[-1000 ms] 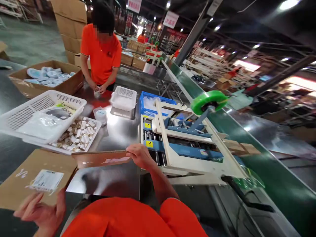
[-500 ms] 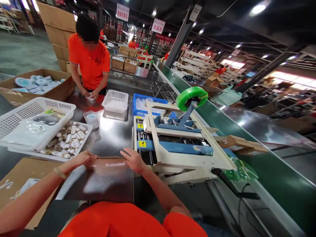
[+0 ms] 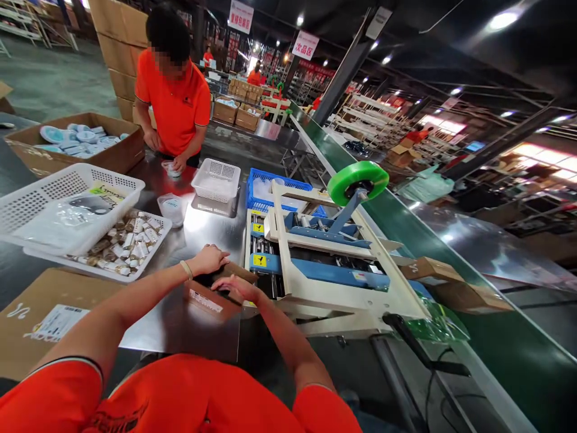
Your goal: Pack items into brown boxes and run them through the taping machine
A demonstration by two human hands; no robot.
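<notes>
A small brown cardboard box (image 3: 210, 300) stands on the steel table (image 3: 162, 322) in front of me, a white label on its near side. My left hand (image 3: 210, 259) is at its far left edge, fingers closed against the cardboard. My right hand (image 3: 238, 287) reaches over the box's opening with its fingers apart. The inside of the box looks dark, and its contents cannot be made out. Left of the hands lies a white tray of small labelled bottles (image 3: 130, 243).
The taping machine (image 3: 315, 270) with a green tape roll (image 3: 358, 182) stands right, beside a green conveyor (image 3: 509, 337). White baskets (image 3: 216, 180), a blue crate (image 3: 279, 180), large carton (image 3: 76, 159) and flat cardboard (image 3: 27, 313) surround the workspace. A co-worker (image 3: 174, 108) stands across.
The box has turned, and its opening now shows between my hands. My left hand has moved right and away from me, closer to my right hand. The co-worker's hands have moved apart.
</notes>
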